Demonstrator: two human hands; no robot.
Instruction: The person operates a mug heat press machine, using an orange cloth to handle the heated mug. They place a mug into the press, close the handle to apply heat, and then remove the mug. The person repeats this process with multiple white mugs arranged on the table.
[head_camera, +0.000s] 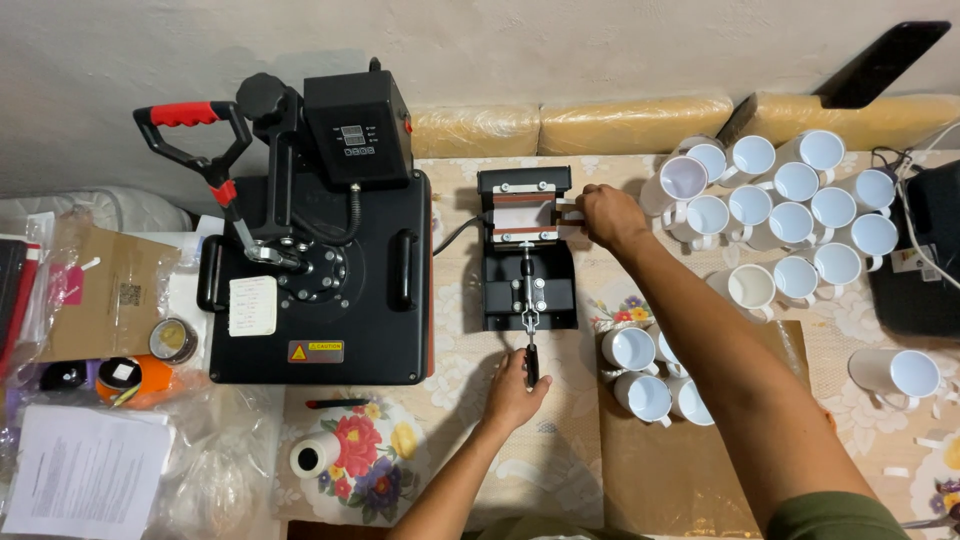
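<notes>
Both hands grip the mug press (527, 250): left (513, 388) its lever (531, 362), right (608, 215) seemingly a mug (524, 212).

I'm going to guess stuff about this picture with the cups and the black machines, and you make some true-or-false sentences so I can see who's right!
1. The left hand grips the lever handle of the small mug press. True.
2. The right hand rests on a mug in the big group. False: it is at the right side of the mug press, touching the heating wrap.
3. The white mugs all lie to the right of the mug press. True.
4. The large heat press has a blue handle. False: its handle grip is red.
5. A roll of tape lies on the floral cloth near the left arm. True.
</notes>
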